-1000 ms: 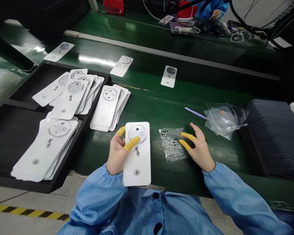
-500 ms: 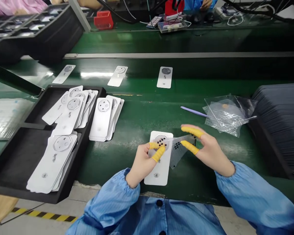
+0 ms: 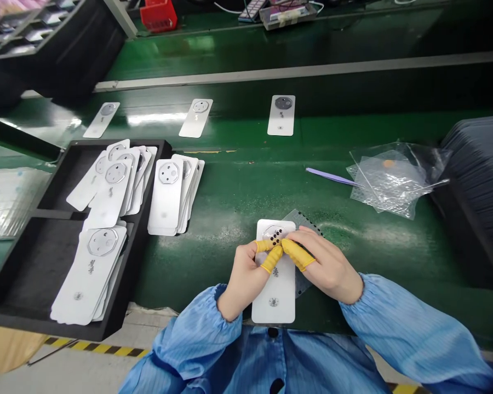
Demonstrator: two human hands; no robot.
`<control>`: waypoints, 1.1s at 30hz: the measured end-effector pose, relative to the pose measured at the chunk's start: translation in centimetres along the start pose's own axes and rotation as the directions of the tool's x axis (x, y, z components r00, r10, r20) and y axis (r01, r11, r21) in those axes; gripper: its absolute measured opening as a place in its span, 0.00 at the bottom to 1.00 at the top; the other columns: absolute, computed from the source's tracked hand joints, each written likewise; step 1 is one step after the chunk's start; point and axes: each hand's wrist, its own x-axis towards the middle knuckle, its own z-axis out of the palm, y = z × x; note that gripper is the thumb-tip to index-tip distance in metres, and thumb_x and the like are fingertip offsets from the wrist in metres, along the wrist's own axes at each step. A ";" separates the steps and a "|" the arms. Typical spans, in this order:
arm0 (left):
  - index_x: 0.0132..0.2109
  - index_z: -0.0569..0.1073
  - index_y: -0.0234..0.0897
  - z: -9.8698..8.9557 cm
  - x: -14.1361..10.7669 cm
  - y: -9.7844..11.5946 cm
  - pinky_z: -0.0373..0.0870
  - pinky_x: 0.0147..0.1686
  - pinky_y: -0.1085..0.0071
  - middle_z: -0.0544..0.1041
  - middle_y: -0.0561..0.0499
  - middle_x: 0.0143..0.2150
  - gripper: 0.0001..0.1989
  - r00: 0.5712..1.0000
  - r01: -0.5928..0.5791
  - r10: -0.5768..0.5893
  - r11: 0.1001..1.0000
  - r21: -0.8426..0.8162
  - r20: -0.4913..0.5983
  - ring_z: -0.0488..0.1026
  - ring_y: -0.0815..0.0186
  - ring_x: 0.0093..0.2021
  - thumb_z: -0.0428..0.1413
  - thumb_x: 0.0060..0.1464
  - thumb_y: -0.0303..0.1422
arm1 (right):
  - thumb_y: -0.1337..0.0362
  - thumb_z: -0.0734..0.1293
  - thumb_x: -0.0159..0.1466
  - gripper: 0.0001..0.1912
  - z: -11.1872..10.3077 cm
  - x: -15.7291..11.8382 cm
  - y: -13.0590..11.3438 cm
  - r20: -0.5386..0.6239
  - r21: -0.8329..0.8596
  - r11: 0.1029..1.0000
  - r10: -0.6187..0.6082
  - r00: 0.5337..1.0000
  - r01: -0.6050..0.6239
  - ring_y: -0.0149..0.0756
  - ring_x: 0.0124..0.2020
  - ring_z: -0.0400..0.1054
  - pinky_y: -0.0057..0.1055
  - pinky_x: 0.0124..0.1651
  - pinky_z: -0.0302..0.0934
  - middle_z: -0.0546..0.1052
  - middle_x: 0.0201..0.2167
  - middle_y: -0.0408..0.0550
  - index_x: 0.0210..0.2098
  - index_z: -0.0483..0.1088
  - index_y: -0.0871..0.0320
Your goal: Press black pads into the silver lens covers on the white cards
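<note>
Grip, two hands with yellow finger covers: left hand narrow, pinching dotted film; right hand narrow, fingertips meeting the left's, hold cannot be told.
Green table: carries all below.
Black two-compartment tray: left; bears overlapping white panels.
White round-cornered rectangular panel: under both hands, apparently lying near the front edge, probably for easy reach.
Grey translucent dot-edged sheet: beside its right edge.
Clear black-dotted film: above the panel's far end, likely pinched low to leave the dots visible.
</note>
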 end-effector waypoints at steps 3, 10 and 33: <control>0.41 0.80 0.33 0.2 -0.1 -0.1 0.74 0.39 0.67 0.81 0.45 0.42 0.11 0.998 -0.064 0.065 0.994 0.090 -0.012 0.77 0.58 0.40 0.60 0.52 0.33 | 0.76 0.62 0.61 0.14 1.1 -0.5 0.3 -0.044 -0.021 0.997 -0.073 0.996 0.072 0.42 0.46 0.72 0.44 0.52 0.70 0.76 0.41 0.58 0.46 0.68 0.62; 0.44 0.77 0.33 -1.2 0.5 -0.8 0.72 0.46 0.61 0.80 0.42 0.44 0.12 0.986 -0.164 0.166 0.954 0.249 0.013 0.76 0.56 0.43 0.58 0.53 0.32 | 0.70 0.62 0.64 0.09 2.8 -0.8 1.2 -0.043 0.215 0.941 0.276 0.960 -0.261 0.35 0.40 0.72 0.33 0.40 0.71 0.74 0.38 0.51 0.43 0.68 0.56; 0.55 0.72 0.35 0.6 -5.2 1.7 0.77 0.34 0.69 0.81 0.46 0.44 0.23 0.915 -0.363 0.399 0.876 0.317 -0.057 0.79 0.61 0.32 0.58 0.51 0.24 | 0.63 0.61 0.64 0.17 -1.6 0.2 -3.3 -0.192 0.076 0.976 0.213 0.958 -0.202 0.41 0.34 0.74 0.54 0.55 0.67 0.77 0.35 0.44 0.51 0.67 0.41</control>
